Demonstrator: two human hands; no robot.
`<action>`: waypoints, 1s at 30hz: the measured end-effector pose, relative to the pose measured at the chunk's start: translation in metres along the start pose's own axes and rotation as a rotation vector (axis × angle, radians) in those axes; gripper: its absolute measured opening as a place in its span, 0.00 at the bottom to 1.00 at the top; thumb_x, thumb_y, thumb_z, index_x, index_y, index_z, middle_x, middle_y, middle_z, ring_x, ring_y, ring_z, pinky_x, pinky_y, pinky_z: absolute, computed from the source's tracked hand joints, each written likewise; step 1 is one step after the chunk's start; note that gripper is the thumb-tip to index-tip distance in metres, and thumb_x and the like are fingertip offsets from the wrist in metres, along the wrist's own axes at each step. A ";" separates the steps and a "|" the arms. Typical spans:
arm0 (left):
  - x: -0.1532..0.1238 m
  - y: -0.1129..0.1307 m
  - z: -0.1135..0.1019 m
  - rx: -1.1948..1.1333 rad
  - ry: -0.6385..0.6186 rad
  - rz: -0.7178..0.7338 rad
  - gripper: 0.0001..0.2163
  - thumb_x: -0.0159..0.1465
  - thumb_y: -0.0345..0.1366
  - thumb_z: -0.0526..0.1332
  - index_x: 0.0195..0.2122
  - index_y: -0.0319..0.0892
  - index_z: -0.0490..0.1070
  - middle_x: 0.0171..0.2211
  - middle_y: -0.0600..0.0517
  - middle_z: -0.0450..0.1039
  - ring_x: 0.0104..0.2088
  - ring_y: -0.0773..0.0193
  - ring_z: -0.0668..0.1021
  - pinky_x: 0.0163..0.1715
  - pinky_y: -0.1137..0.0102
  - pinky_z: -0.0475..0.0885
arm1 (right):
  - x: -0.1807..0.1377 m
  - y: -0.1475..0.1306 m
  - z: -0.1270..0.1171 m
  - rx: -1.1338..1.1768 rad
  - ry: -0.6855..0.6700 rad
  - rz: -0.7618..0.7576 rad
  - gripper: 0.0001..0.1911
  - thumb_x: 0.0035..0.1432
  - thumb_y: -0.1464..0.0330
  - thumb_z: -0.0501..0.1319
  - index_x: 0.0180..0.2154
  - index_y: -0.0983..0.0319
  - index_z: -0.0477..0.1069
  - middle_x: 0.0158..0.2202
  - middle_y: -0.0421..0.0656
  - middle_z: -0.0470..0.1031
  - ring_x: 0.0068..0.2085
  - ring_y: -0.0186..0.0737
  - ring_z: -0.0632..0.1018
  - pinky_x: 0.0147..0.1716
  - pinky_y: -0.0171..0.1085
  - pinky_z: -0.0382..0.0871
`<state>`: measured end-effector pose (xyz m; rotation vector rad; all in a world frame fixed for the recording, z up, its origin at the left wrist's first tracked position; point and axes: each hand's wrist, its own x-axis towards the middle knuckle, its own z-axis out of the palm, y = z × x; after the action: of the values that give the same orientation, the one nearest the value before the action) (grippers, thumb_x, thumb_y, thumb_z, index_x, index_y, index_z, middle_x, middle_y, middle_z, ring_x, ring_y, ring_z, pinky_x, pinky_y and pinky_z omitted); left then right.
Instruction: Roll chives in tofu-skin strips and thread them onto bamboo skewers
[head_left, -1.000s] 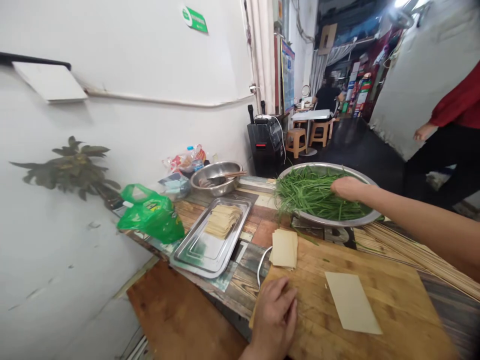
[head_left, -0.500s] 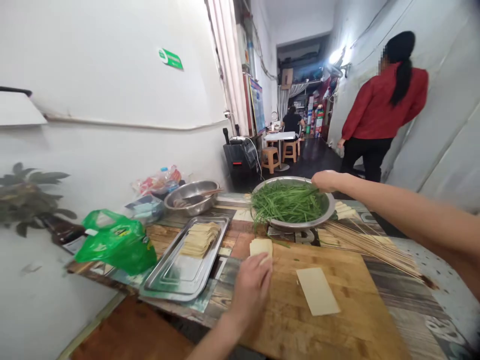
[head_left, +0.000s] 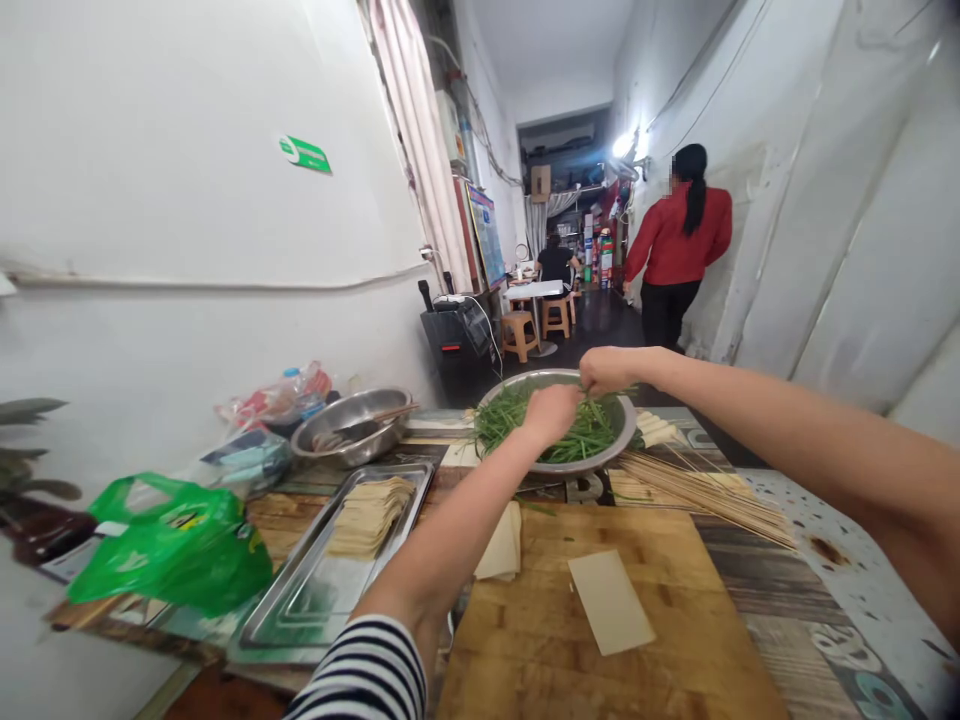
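Note:
A wide metal basin full of long green chives stands behind the cutting board. Over its far right side my right hand is closed, fingers wrapped round some chive strands. My left hand reaches across into the basin, its fingers pinched on chives close to the right hand. On the wooden cutting board lies a single pale tofu sheet. A small stack of such sheets rests at the board's left edge, partly hidden by my left forearm.
A metal tray holds layered sheets. Left of it are a green plastic bag and a steel bowl. Bamboo skewers lie right of the basin. A person in red stands farther back.
My left hand has left the sheet stack and moved forward into the basin beside my right hand. The view has shifted; the person in red is farther away.

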<state>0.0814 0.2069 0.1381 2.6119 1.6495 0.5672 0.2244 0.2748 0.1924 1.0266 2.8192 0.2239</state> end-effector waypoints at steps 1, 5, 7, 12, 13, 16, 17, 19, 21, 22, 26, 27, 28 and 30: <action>0.001 -0.003 -0.003 -0.008 -0.013 0.014 0.13 0.69 0.34 0.51 0.37 0.39 0.75 0.36 0.43 0.78 0.40 0.55 0.78 0.42 0.65 0.68 | -0.002 0.004 0.001 0.027 -0.010 -0.019 0.06 0.47 0.69 0.64 0.22 0.63 0.77 0.18 0.37 0.71 0.23 0.30 0.67 0.25 0.31 0.56; 0.000 -0.019 -0.008 -0.028 -0.018 0.046 0.14 0.69 0.34 0.51 0.33 0.39 0.73 0.33 0.46 0.76 0.37 0.58 0.77 0.39 0.69 0.67 | -0.011 0.014 0.013 0.449 0.046 -0.002 0.13 0.50 0.62 0.63 0.20 0.63 0.73 0.15 0.34 0.62 0.20 0.27 0.61 0.22 0.31 0.53; -0.002 -0.026 -0.005 -0.063 0.039 0.044 0.14 0.70 0.33 0.49 0.33 0.39 0.72 0.32 0.47 0.75 0.36 0.59 0.76 0.39 0.69 0.66 | -0.016 0.010 0.020 0.758 0.116 0.075 0.16 0.48 0.58 0.64 0.20 0.63 0.71 0.15 0.33 0.60 0.19 0.27 0.60 0.20 0.31 0.52; -0.007 -0.035 0.006 -0.366 0.247 -0.007 0.16 0.70 0.33 0.48 0.30 0.39 0.72 0.23 0.53 0.68 0.29 0.63 0.72 0.36 0.70 0.65 | -0.022 -0.013 0.035 1.276 0.341 0.232 0.21 0.37 0.54 0.71 0.18 0.63 0.67 0.14 0.33 0.61 0.17 0.25 0.59 0.17 0.30 0.50; -0.007 -0.035 0.007 -0.400 0.256 -0.006 0.16 0.70 0.33 0.48 0.29 0.39 0.72 0.22 0.54 0.67 0.28 0.64 0.71 0.35 0.70 0.65 | -0.023 -0.017 0.037 1.350 0.379 0.260 0.22 0.36 0.54 0.72 0.18 0.63 0.67 0.13 0.33 0.61 0.17 0.25 0.58 0.17 0.30 0.50; -0.008 -0.035 0.010 -0.444 0.264 0.011 0.14 0.69 0.34 0.50 0.29 0.40 0.72 0.22 0.55 0.66 0.26 0.66 0.71 0.32 0.72 0.65 | -0.028 -0.028 0.038 1.496 0.439 0.318 0.21 0.35 0.57 0.74 0.18 0.64 0.67 0.12 0.32 0.59 0.16 0.23 0.57 0.15 0.29 0.48; -0.007 -0.034 0.011 -0.459 0.278 0.008 0.14 0.69 0.35 0.50 0.30 0.40 0.71 0.22 0.56 0.67 0.27 0.66 0.71 0.32 0.73 0.65 | -0.030 -0.032 0.037 1.521 0.445 0.331 0.20 0.36 0.59 0.74 0.18 0.64 0.67 0.12 0.32 0.59 0.15 0.23 0.57 0.15 0.29 0.48; -0.006 -0.032 0.013 -0.483 0.321 -0.016 0.15 0.70 0.34 0.48 0.31 0.40 0.70 0.24 0.55 0.68 0.27 0.66 0.72 0.32 0.73 0.66 | -0.035 -0.042 0.032 1.516 0.455 0.368 0.18 0.40 0.61 0.73 0.18 0.64 0.66 0.12 0.33 0.59 0.15 0.24 0.58 0.15 0.29 0.50; -0.003 -0.027 0.017 -0.496 0.377 -0.062 0.16 0.70 0.34 0.45 0.31 0.40 0.69 0.25 0.54 0.69 0.28 0.65 0.72 0.33 0.72 0.66 | -0.037 -0.055 0.028 1.430 0.485 0.432 0.17 0.46 0.63 0.70 0.18 0.63 0.65 0.13 0.34 0.61 0.15 0.25 0.59 0.15 0.29 0.54; -0.002 -0.023 0.019 -0.493 0.414 -0.096 0.16 0.70 0.34 0.44 0.31 0.40 0.69 0.26 0.53 0.69 0.29 0.65 0.72 0.33 0.71 0.66 | -0.036 -0.061 0.028 1.376 0.504 0.465 0.17 0.48 0.64 0.68 0.18 0.63 0.65 0.14 0.35 0.62 0.16 0.25 0.60 0.16 0.30 0.55; 0.001 -0.003 0.023 -0.460 0.525 -0.237 0.13 0.68 0.33 0.49 0.30 0.40 0.70 0.30 0.50 0.72 0.33 0.61 0.73 0.36 0.70 0.65 | -0.028 -0.081 0.034 1.220 0.558 0.554 0.18 0.54 0.65 0.62 0.16 0.63 0.63 0.13 0.36 0.62 0.16 0.27 0.63 0.17 0.30 0.59; 0.000 0.001 0.023 -0.461 0.512 -0.254 0.13 0.68 0.33 0.49 0.30 0.40 0.70 0.31 0.49 0.73 0.33 0.61 0.73 0.37 0.70 0.64 | -0.026 -0.084 0.038 1.185 0.560 0.563 0.18 0.55 0.65 0.61 0.16 0.63 0.63 0.12 0.36 0.61 0.17 0.28 0.63 0.18 0.30 0.59; -0.002 0.006 0.023 -0.468 0.484 -0.259 0.13 0.68 0.32 0.49 0.30 0.40 0.70 0.31 0.49 0.73 0.34 0.61 0.73 0.38 0.70 0.64 | -0.025 -0.086 0.041 1.151 0.553 0.563 0.18 0.56 0.65 0.60 0.16 0.63 0.64 0.11 0.36 0.60 0.17 0.29 0.65 0.19 0.30 0.60; -0.007 0.011 0.023 -0.483 0.417 -0.256 0.13 0.68 0.32 0.49 0.30 0.40 0.70 0.32 0.49 0.74 0.34 0.61 0.73 0.38 0.70 0.64 | -0.025 -0.089 0.049 1.101 0.509 0.522 0.17 0.56 0.64 0.59 0.18 0.64 0.67 0.12 0.38 0.63 0.20 0.32 0.68 0.21 0.30 0.64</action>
<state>0.0948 0.2000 0.1162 1.9956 1.6318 1.3631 0.1966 0.1957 0.1302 2.1290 2.9512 -1.3438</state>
